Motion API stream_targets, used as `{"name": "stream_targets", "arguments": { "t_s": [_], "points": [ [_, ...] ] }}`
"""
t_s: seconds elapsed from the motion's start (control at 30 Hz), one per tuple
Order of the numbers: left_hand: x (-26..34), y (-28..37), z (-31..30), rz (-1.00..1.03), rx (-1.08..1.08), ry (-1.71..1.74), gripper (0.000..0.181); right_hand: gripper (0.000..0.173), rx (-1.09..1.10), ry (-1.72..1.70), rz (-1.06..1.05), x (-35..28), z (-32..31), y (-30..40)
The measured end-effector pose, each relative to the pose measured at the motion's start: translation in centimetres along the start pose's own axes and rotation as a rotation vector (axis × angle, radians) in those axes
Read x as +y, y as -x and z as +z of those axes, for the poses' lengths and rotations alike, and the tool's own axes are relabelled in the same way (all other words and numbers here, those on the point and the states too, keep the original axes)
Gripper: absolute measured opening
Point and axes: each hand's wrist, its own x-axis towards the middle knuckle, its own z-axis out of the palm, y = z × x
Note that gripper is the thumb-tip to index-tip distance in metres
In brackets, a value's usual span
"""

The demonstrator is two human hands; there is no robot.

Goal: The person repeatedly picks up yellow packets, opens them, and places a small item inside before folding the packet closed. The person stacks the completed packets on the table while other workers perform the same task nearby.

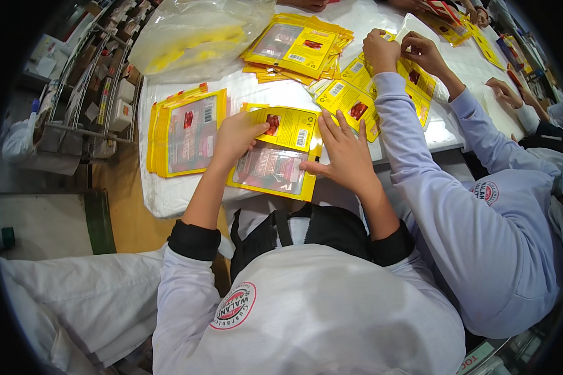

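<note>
In front of me a yellow plastic packaging pouch with a clear window [270,168] lies at the table's near edge. A yellow printed label [286,127] covers its upper part. My left hand [237,136] pinches the label's left side between thumb and fingers. My right hand [345,154] rests with fingers spread at the right side of pouch and label, its thumb on the pouch. A stack of similar yellow pouches [187,133] lies to the left of my left hand. Several yellow labels [352,101] lie fanned out beyond my right hand.
A larger pile of yellow pouches [295,44] lies farther back, beside a translucent plastic bag [192,42] with yellow items inside. At the right, a co-worker's hands [382,51] handle yellow labels. A wire shelf rack [94,79] stands left of the white-covered table [169,199].
</note>
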Motion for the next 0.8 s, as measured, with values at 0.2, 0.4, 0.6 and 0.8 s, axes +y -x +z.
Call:
{"name": "stream_targets", "arguments": {
  "t_s": [0.2, 0.4, 0.6, 0.8],
  "points": [
    [2.1, 2.1, 1.2, 0.173, 0.149, -0.603, 0.052, 0.109, -0.019, -0.018, 0.014, -0.1, -0.4, 0.0],
    [2.8, 3.5, 4.2, 0.661, 0.32, -0.722, 0.07, 0.107, -0.013, -0.004, 0.015, -0.2, -0.3, 0.0],
    [0.1, 2.8, 5.9, 0.38, 0.03, -0.922, 0.077, 0.105, 0.035, 0.006, -0.01, 0.1, 0.1, 0.0],
    [0.7, 3.9, 6.1, 0.374, 0.167, -0.939, 0.079, 0.095, 0.1, -0.171, -0.004, 0.3, -0.5, 0.1]
  ]
}}
